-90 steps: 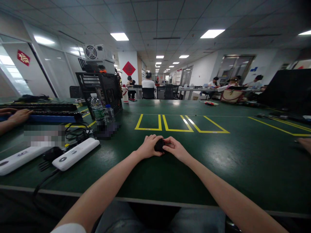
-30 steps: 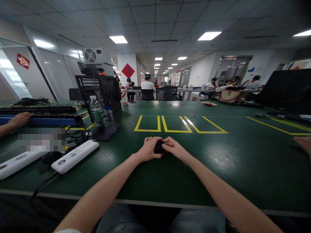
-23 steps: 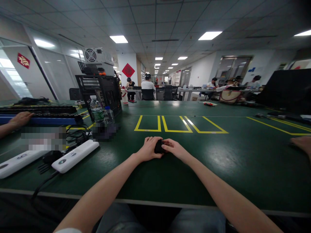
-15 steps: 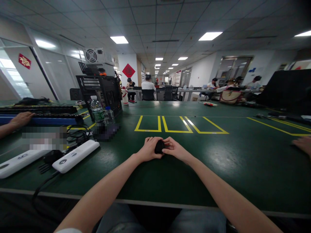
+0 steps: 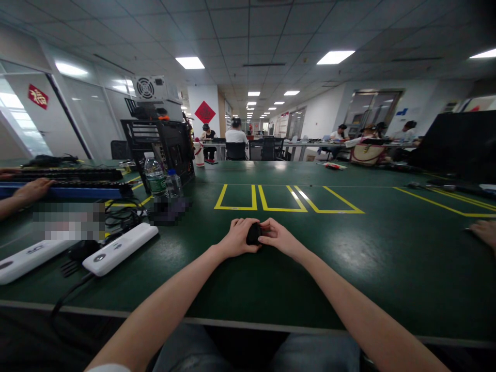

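Between my two hands is a small black rounded object [image 5: 253, 234], low over the green tabletop [image 5: 267, 289]; its exact kind does not show. My left hand [image 5: 239, 237] wraps round its left side, fingers over the top and thumb below. From the right, my right hand [image 5: 277, 235] pinches its edge with thumb and fingertips. Part of the object is covered by my fingers. Beyond my hands, yellow tape outlines [image 5: 284, 209] mark the tabletop.
On the left lie white power strips [image 5: 122, 249] with dark cables, plastic bottles [image 5: 154, 175] and a black open computer case [image 5: 174, 150]. Another person's hand [image 5: 34, 189] rests on a blue-edged bar at far left. A second person's hand [image 5: 486, 231] shows at the right edge.
My hands and the black object have stayed almost in place. At far left, another hand has come into view behind the one on the bar.
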Motion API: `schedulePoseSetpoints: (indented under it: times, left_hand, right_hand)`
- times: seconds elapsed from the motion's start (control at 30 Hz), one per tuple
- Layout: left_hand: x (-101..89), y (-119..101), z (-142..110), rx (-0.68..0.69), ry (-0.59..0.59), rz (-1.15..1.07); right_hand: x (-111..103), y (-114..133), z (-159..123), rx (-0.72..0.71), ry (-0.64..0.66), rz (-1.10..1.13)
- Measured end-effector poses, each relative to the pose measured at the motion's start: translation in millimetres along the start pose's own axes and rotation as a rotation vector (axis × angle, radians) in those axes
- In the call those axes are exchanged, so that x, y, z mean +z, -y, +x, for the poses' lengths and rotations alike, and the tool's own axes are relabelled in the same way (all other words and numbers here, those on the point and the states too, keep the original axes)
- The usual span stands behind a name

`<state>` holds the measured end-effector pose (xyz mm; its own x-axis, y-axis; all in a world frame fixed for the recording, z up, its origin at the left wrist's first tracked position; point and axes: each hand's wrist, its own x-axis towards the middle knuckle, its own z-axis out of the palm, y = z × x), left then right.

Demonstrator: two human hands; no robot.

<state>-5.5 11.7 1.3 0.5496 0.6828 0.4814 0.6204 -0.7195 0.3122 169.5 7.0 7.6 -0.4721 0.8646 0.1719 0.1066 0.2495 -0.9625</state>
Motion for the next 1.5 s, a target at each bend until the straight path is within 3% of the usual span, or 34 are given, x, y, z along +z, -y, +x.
schedulePoseSetpoints:
  times: [0.23,0.43,0.6,1.0,1.2,1.5]
  left_hand:
    - [-3.1,-1.9,0.4,0.006,0.011,-0.014]
    - [-4.7,-3.3,0.0,-0.010,0.024,-0.021]
    - [-3.4,-1.6,0.0,0.004,0.008,-0.022]
    - [-2.5,-3.1,-0.2,0.007,0.009,0.024]
    - [-4.8,-6.4,-1.4,0.019,-0.029,0.107]
    - [-5.8,-8.0,-0.5,0.054,-0.004,0.066]
  right_hand:
    - [2.8,3.6,-1.1,0.015,-0.041,-0.020]
    - [2.5,3.2,0.4,0.113,-0.067,-0.048]
    - [1.0,6.1,-2.9,0.042,0.018,-0.041]
    - [2.1,0.1,1.4,0.094,-0.060,0.001]
    - [2.2,3.3,-2.5,-0.016,0.010,-0.013]
    - [5.6,3.2,-3.5,-0.016,-0.025,-0.086]
